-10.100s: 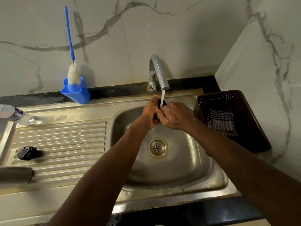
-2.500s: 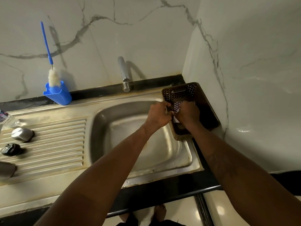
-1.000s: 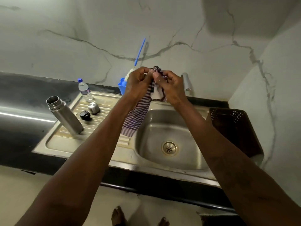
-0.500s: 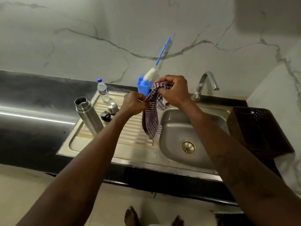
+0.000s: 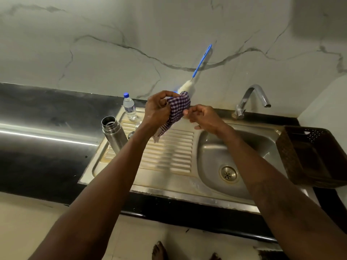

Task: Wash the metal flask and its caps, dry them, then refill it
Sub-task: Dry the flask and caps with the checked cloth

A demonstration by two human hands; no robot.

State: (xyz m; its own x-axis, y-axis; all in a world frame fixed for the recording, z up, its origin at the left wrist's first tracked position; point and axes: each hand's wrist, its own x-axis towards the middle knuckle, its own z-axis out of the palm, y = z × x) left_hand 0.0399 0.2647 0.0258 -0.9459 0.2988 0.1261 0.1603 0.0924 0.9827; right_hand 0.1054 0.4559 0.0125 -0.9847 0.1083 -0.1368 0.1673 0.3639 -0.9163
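Blue-handled bottle brush (image 5: 198, 67) leans on marble wall (image 5: 112, 34), white bristle end down, at back of steel sink unit. Ribbed drainboard (image 5: 169, 156) on L, basin (image 5: 212, 162) on R w/ round drain (image 5: 228, 174) in its floor. Curved chrome tap (image 5: 244, 99) behind basin, spout turned R, no water running. Dark brown perforated basket (image 5: 289, 156) just R of basin. Black countertop (image 5: 47, 156) runs L of unit.
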